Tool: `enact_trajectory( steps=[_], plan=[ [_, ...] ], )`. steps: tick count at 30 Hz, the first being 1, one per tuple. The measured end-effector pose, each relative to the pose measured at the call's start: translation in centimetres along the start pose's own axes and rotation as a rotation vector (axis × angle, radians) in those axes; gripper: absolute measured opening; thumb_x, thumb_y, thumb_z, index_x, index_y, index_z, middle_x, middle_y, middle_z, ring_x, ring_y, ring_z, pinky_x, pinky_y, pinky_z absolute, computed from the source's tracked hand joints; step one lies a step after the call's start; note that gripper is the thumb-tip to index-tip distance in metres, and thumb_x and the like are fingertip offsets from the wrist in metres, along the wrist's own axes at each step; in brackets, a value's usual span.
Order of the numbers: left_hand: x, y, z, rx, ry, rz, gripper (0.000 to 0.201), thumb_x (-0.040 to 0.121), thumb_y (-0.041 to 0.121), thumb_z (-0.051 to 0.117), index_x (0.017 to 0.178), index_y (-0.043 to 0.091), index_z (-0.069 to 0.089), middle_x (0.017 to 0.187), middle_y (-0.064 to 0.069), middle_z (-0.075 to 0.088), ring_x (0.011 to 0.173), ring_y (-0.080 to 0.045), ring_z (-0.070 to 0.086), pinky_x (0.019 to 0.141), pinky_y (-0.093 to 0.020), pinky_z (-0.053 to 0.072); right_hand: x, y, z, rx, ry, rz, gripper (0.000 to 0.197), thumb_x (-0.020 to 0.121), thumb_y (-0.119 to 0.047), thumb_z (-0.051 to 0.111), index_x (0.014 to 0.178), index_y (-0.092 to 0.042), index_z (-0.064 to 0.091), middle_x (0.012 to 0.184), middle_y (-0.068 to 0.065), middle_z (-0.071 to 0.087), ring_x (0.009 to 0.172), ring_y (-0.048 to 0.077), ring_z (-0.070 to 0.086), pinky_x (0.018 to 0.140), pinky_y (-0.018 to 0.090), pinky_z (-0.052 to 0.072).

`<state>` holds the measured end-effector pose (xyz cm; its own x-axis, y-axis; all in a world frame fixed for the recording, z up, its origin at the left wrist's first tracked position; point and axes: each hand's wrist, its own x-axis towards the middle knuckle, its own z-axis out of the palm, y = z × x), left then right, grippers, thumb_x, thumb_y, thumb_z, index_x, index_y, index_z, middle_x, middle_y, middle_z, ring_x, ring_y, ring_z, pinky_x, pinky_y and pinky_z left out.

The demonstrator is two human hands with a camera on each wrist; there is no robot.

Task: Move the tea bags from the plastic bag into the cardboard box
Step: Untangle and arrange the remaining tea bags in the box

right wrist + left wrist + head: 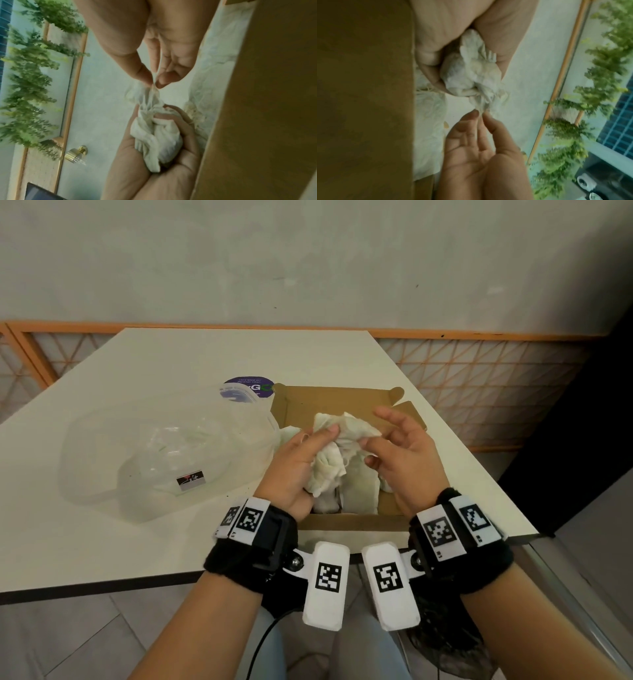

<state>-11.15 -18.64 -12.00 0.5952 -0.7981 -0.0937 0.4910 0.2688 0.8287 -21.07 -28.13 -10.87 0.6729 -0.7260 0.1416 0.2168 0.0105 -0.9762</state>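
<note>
My left hand (301, 460) grips a crumpled clump of white tea bags (329, 463) above the open brown cardboard box (346, 398). The same clump (467, 73) bulges out of the left fist in the left wrist view. My right hand (394, 450) pinches a thin strand of the tea bags (150, 97) between thumb and forefinger, its other fingers spread. More tea bags (363, 491) lie in the box. The clear plastic bag (154, 450) lies slack on the table, left of the box.
The white table (154, 364) ends in a dark front edge just below the box. A round purple-labelled lid or disc (250, 386) sits behind the bag. An orange lattice railing (479, 371) runs behind and to the right of the table.
</note>
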Motion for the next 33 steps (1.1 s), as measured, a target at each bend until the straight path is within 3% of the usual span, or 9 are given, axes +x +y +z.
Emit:
enact_trajectory(
  steps=[2, 5, 8, 12, 16, 22, 26, 31, 33],
  plan=[
    [-0.2, 0.4, 0.0, -0.084, -0.023, -0.010, 0.027, 0.093, 0.025, 0.054, 0.109, 0.004, 0.060, 0.078, -0.004, 0.069, 0.063, -0.011, 0.066, 0.054, -0.020, 0.052, -0.1, 0.0, 0.2, -0.038, 0.038, 0.050, 0.022, 0.082, -0.015, 0.068, 0.102, -0.021, 0.061, 0.083, -0.002, 0.065, 0.070, 0.005, 0.062, 0.062, 0.021, 0.047],
    [-0.4, 0.7, 0.0, -0.139, -0.028, -0.037, 0.029, 0.096, 0.029, 0.049, 0.114, 0.009, 0.060, 0.076, -0.002, 0.069, 0.062, -0.010, 0.067, 0.050, -0.019, 0.051, -0.4, 0.2, 0.8, -0.192, -0.068, 0.057, 0.017, 0.078, -0.031, 0.071, 0.093, -0.025, 0.066, 0.085, -0.008, 0.067, 0.077, 0.004, 0.062, 0.064, 0.020, 0.046],
    [-0.7, 0.9, 0.2, -0.187, -0.046, -0.072, 0.028, 0.097, 0.031, 0.047, 0.106, 0.009, 0.062, 0.069, -0.001, 0.068, 0.056, -0.008, 0.065, 0.046, -0.016, 0.048, 0.2, -0.4, 1.2, -0.203, -0.050, 0.018, 0.006, 0.081, -0.020, 0.069, 0.085, -0.024, 0.066, 0.079, -0.006, 0.066, 0.074, 0.005, 0.060, 0.061, 0.017, 0.046],
    [-1.4, 1.4, 0.3, -0.324, -0.083, -0.138, 0.033, 0.097, 0.035, 0.045, 0.093, 0.008, 0.064, 0.064, -0.001, 0.066, 0.054, -0.008, 0.064, 0.047, -0.016, 0.050, 1.5, -2.0, 0.6, -0.079, 0.004, 0.076, 0.009, 0.085, -0.014, 0.063, 0.076, -0.016, 0.063, 0.078, 0.003, 0.063, 0.070, 0.010, 0.058, 0.060, 0.019, 0.047],
    [-1.2, 1.5, -0.6, -0.375, -0.048, -0.175, 0.025, 0.080, 0.036, 0.063, 0.090, 0.013, 0.060, 0.072, -0.001, 0.062, 0.061, -0.009, 0.062, 0.049, -0.018, 0.052, 2.1, -2.9, -0.2, -0.112, -0.010, 0.089, 0.011, 0.088, -0.013, 0.060, 0.078, -0.010, 0.063, 0.078, 0.009, 0.063, 0.063, 0.011, 0.059, 0.055, 0.019, 0.047],
    [-2.3, 2.7, -1.7, -0.471, -0.110, -0.065, 0.021, 0.067, 0.033, 0.076, 0.075, 0.015, 0.071, 0.074, -0.002, 0.059, 0.065, -0.010, 0.059, 0.048, -0.019, 0.051, 3.2, -3.4, -1.6, -0.249, 0.057, 0.075, 0.012, 0.088, -0.009, 0.058, 0.078, -0.012, 0.063, 0.072, 0.005, 0.066, 0.061, 0.011, 0.059, 0.062, 0.021, 0.051],
    [-2.8, 3.5, -2.9, -0.472, -0.253, -0.016, 0.035, 0.050, 0.030, 0.091, 0.075, 0.014, 0.072, 0.075, -0.002, 0.062, 0.070, -0.010, 0.061, 0.050, -0.018, 0.052, 4.0, -3.0, -2.3, -0.373, 0.048, 0.123, 0.014, 0.088, -0.009, 0.057, 0.076, -0.012, 0.063, 0.076, 0.006, 0.068, 0.067, 0.013, 0.062, 0.069, 0.024, 0.054],
    [-2.8, 5.4, -3.8, -0.602, -0.423, 0.058, 0.044, 0.063, 0.043, 0.079, 0.091, 0.015, 0.063, 0.081, 0.001, 0.063, 0.071, -0.008, 0.061, 0.051, -0.017, 0.051, 4.5, -2.4, -3.1, -0.593, -0.039, 0.203, 0.013, 0.087, -0.007, 0.057, 0.075, -0.009, 0.062, 0.081, 0.013, 0.068, 0.066, 0.015, 0.063, 0.069, 0.026, 0.055],
    [-2.5, 6.4, -3.4, -0.563, -0.372, 0.064, 0.044, 0.066, 0.054, 0.068, 0.090, 0.017, 0.061, 0.076, 0.002, 0.063, 0.067, -0.008, 0.060, 0.049, -0.017, 0.050, 4.4, -2.5, -3.1, -0.633, -0.098, 0.220, 0.008, 0.087, -0.005, 0.057, 0.081, -0.003, 0.063, 0.079, 0.013, 0.067, 0.065, 0.015, 0.062, 0.064, 0.023, 0.055]
  ],
)
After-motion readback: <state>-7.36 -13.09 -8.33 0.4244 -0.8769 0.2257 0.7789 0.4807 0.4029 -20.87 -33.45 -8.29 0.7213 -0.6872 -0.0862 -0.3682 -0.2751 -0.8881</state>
